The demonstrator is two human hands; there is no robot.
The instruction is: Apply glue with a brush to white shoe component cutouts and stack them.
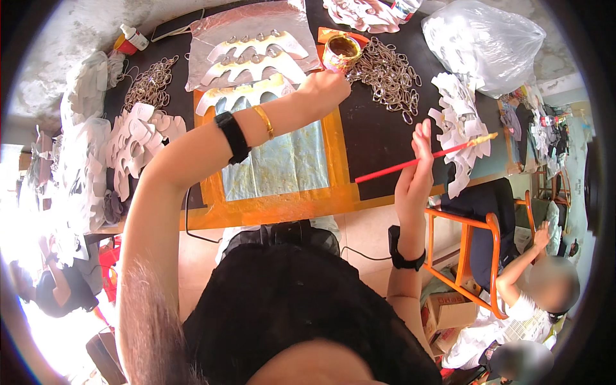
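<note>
My left hand [324, 91] reaches across the table to the open can [341, 52] of brown-yellow paste. Its fingers are closed beside the can and the metal rings; what they hold, if anything, is hidden. In my right hand [416, 168] is a thin red stick [391, 170] with a yellow, paste-coated tip, pointing right over white cut pieces. Scalloped white strips [253, 69] with yellow paste along their edges lie on a plastic sheet [204, 33], metal rings set on the upper ones. Nearer me, another pasted strip [221, 96] lies at the top of a blue-grey sheet [282, 167].
A heap of oval metal rings [391, 77] lies right of the can, another ring pile [151, 86] at left. White cut pieces are stacked at left [138, 138] and right [459, 115]. A clear plastic bag [481, 45] stands far right. An orange chair [471, 256] and other people are nearby.
</note>
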